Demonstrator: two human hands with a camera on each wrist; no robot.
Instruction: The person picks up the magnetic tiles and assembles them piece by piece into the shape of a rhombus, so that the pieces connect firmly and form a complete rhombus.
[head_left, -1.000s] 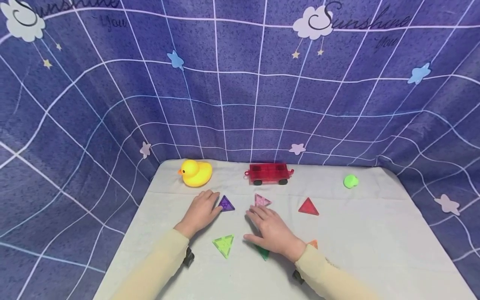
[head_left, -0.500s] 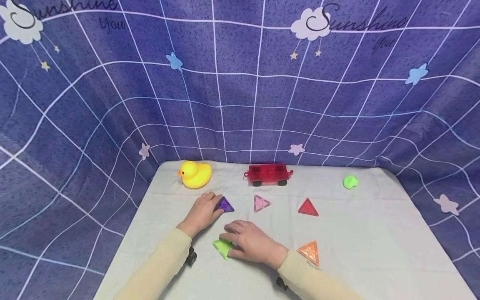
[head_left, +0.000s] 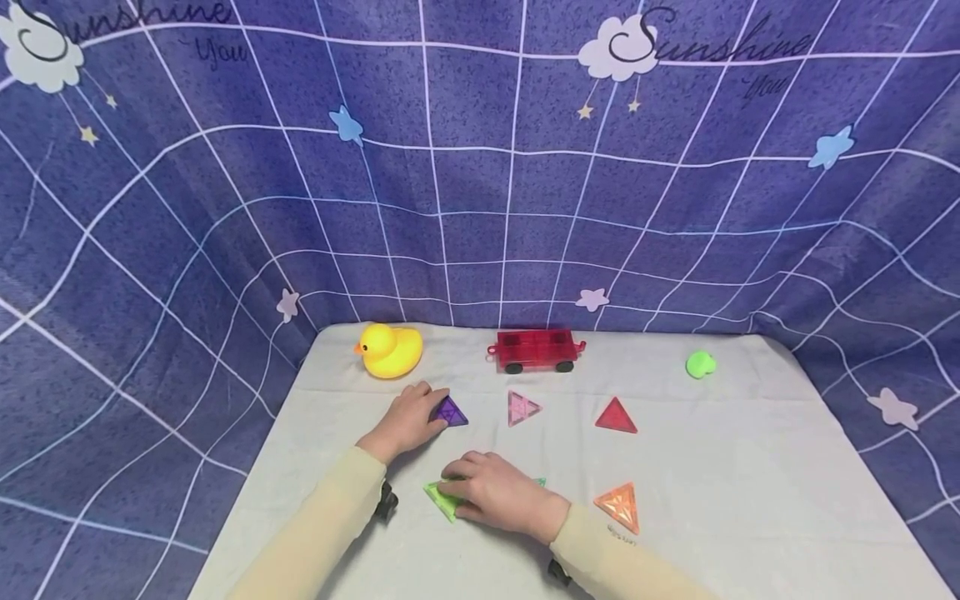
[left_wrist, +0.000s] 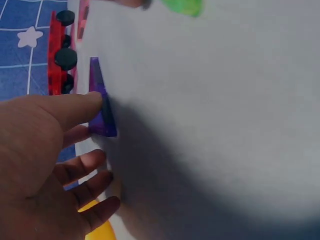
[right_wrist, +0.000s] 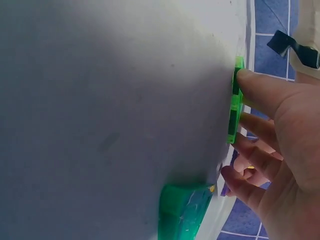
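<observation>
My left hand (head_left: 405, 422) is at the purple triangular magnetic tile (head_left: 452, 412). In the left wrist view its thumb lies on the near face of the purple tile (left_wrist: 102, 112), the index finger behind it, pinching it; the other fingers are spread. My right hand (head_left: 498, 493) reaches across to the light green triangular tile (head_left: 442, 500). The right wrist view shows thumb and index finger pinching this light green tile (right_wrist: 235, 102) along its edge. A dark green tile (right_wrist: 182, 212) lies beside the right hand, mostly hidden behind it in the head view.
Behind the hands lie a pink tile (head_left: 521, 407) and a red tile (head_left: 617, 416); an orange tile (head_left: 621, 507) is by the right sleeve. Along the back stand a yellow rubber duck (head_left: 392, 350), a red toy wagon (head_left: 536, 349) and a small green object (head_left: 701, 364), before a blue curtain (head_left: 480, 208).
My right hand has moved left, from over the dark green tile to the light green tile, and grips it. The pink tile is uncovered. My left hand stays at the purple tile.
</observation>
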